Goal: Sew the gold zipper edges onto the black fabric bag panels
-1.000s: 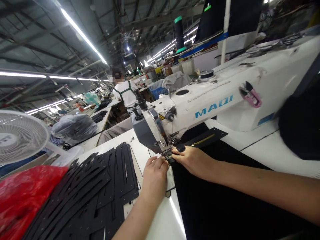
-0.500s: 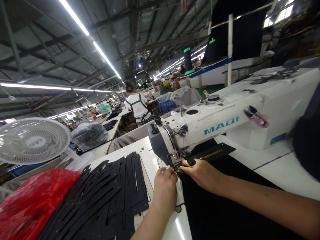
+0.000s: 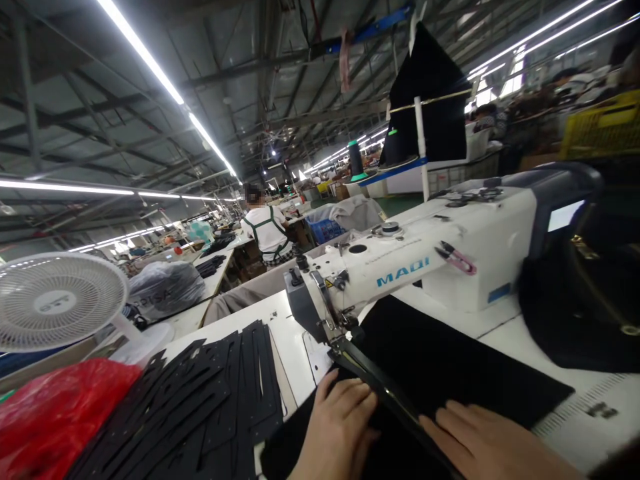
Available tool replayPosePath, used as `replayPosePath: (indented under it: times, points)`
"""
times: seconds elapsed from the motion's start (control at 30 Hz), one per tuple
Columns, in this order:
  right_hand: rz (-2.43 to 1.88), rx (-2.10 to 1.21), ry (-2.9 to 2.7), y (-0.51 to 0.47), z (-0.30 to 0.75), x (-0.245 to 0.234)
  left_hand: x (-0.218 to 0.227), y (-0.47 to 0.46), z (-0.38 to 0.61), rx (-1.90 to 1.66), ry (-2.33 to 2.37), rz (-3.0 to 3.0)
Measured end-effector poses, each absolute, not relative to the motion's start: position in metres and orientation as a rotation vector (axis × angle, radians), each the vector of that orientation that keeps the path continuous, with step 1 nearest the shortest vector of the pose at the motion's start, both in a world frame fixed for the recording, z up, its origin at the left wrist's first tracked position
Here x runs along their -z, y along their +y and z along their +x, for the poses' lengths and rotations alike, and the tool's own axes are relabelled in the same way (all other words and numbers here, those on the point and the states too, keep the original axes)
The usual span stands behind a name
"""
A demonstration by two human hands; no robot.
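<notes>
A long black strip with a brass-coloured zipper [image 3: 386, 390] runs from under the presser foot of the white sewing machine [image 3: 400, 267] diagonally toward me. It lies on a large piece of black fabric [image 3: 430, 353]. Left of the zipper, my left hand [image 3: 340, 420] rests on the fabric, its fingers stretched forward and slightly bent. My right hand [image 3: 485, 437] lies lower right, fingers extended, the fingertips touching the strip's right edge. Neither hand visibly pinches the cloth. The wrists are cut off by the lower frame edge.
Stacked black cut pieces [image 3: 215, 393] lie on the left, beside a red plastic bag [image 3: 60, 413]. A white fan [image 3: 57, 300] stands behind them. Pink-handled thread snips [image 3: 456, 258] sit on the machine body. A person [image 3: 267, 227] sits farther back. Dark material [image 3: 595, 307] hangs at right.
Both hands have moved back from the needle area toward me, the right one farther right. The fabric and zipper strip have turned and now stretch diagonally. The view has shifted to the right.
</notes>
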State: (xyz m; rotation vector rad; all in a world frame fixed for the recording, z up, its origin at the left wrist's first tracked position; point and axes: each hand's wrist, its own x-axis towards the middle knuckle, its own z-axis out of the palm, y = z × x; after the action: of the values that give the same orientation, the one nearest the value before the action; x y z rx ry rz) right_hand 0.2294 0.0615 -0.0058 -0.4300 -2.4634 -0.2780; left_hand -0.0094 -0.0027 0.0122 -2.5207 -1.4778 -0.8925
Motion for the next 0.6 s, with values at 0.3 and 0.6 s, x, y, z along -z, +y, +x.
replayPosePath:
  times: [0.3, 0.6]
  points:
    - [-0.519, -0.533, -2.326, 0.046, 0.228, -0.037, -0.049, 0.039, -0.003, 0.994, -2.076, -2.582]
    - [-0.533, -0.651, -2.425, 0.053, 0.225, -0.037, -0.080, 0.004, 0.015, 0.961, -1.782, -2.731]
